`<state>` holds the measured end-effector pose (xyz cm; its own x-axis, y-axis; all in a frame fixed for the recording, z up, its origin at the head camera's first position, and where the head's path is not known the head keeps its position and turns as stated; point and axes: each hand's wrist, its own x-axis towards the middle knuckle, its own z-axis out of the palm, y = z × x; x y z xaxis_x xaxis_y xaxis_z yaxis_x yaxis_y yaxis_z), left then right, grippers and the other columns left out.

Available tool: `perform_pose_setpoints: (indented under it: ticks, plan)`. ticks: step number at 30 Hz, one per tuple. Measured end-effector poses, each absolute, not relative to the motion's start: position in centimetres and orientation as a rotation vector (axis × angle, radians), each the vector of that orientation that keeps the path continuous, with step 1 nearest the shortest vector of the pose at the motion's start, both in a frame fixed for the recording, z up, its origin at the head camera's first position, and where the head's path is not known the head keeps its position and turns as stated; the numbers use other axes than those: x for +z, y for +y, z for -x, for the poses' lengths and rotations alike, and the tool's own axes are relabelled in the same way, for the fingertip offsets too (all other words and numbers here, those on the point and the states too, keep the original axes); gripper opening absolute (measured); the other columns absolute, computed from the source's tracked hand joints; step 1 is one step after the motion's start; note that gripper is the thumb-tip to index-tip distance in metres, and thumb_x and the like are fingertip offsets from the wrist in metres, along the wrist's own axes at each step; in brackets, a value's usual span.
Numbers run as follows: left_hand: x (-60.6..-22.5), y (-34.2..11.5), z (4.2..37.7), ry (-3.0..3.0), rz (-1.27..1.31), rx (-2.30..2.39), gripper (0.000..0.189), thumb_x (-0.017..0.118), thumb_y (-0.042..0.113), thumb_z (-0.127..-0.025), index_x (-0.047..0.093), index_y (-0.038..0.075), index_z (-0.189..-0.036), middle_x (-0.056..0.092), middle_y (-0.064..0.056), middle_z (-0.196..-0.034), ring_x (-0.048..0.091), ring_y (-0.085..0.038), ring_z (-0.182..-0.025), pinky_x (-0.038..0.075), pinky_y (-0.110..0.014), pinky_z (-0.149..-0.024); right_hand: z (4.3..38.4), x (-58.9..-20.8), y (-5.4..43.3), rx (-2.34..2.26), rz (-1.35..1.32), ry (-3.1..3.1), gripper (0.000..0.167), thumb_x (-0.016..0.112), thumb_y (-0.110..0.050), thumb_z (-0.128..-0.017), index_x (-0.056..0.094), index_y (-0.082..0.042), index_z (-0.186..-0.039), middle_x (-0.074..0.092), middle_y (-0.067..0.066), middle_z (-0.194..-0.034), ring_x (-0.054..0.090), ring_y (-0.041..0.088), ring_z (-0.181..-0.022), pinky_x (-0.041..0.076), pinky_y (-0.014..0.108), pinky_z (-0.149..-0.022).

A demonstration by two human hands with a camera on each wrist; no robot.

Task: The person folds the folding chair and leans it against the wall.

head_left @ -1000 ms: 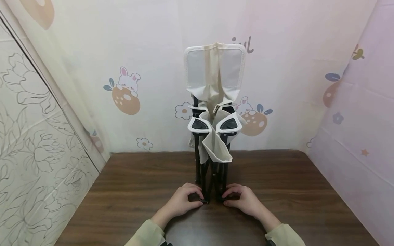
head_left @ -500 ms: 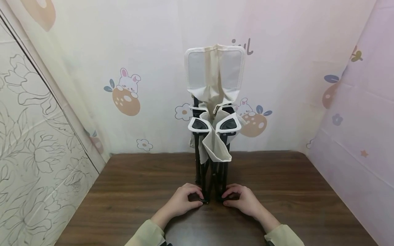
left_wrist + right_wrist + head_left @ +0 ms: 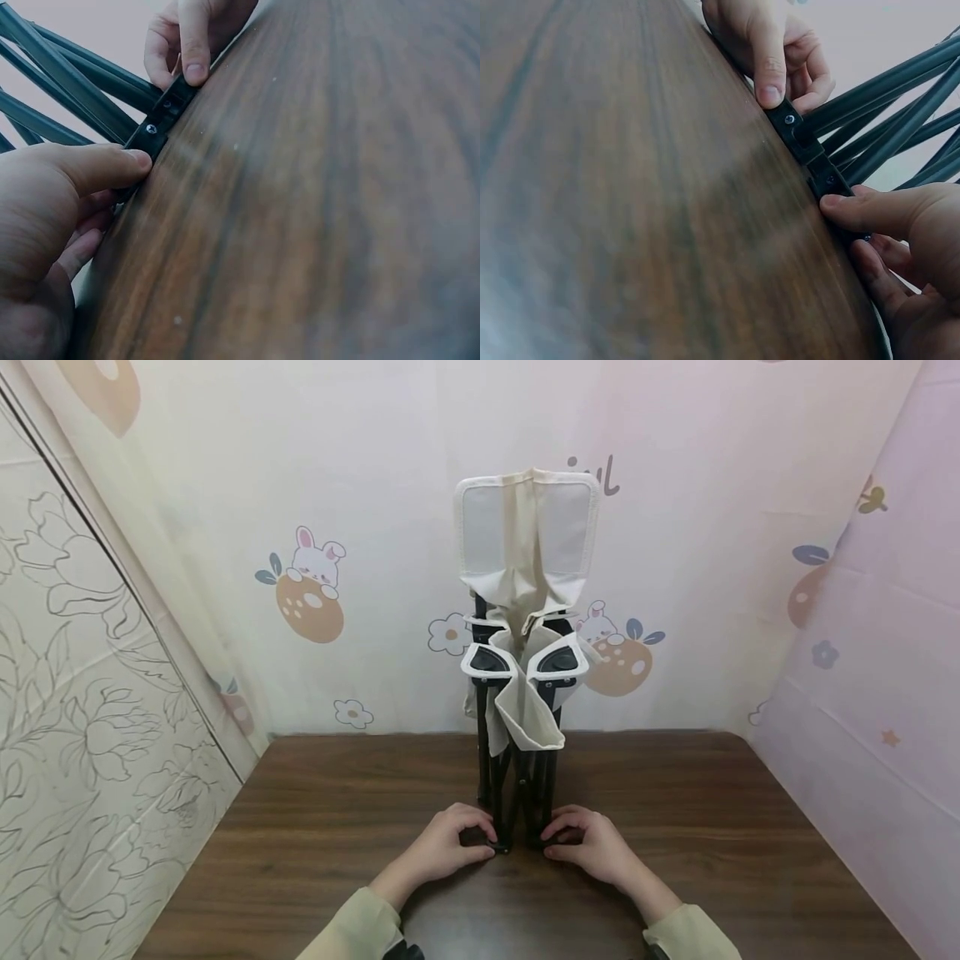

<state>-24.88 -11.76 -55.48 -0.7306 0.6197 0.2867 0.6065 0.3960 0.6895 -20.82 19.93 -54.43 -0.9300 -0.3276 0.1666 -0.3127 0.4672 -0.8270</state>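
Note:
A small folding chair [image 3: 525, 531] stands folded upright on the table, with cream and grey fabric gathered over a black tube frame. My left hand [image 3: 450, 843] pinches the chair's near left foot [image 3: 501, 845] between thumb and fingers. On the other side, my right hand [image 3: 592, 843] pinches the near right foot [image 3: 829, 180] the same way. In the left wrist view, the two black plastic feet meet end to end on the wood, a screw head [image 3: 151, 129] showing. Several dark tubes [image 3: 75, 67] rise from them. The rear feet are mostly hidden behind the front legs.
The brown wooden table [image 3: 337, 810] reaches back to a curtain [image 3: 390, 485] printed with rabbits and fruit, close behind the chair. A flower-patterned panel [image 3: 82, 693] borders the left side and a pinkish cloth [image 3: 885, 652] the right.
The head view has shifted slightly. The chair's lower part and both hands sit a touch farther back on the table; the grip on the feet looks the same.

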Motion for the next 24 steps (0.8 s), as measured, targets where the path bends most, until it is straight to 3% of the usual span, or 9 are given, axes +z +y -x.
perform_pose_setpoints:
  ticks: [24]
  plan:
    - [-55.2,-11.3,27.7,2.592,-1.043,1.288,0.012,0.087,0.019,-0.095,0.081,0.025,-0.103,0.075,0.004,-0.129,0.065,-0.018,-0.128,0.051,-0.048,-0.113,23.2,-54.7,19.7,-1.536,0.530,2.705,0.014,0.090,-0.009,-0.089,0.084,-0.012,-0.102,0.067,0.028,-0.137,0.076,0.018,-0.098,0.063,0.026,-0.084]
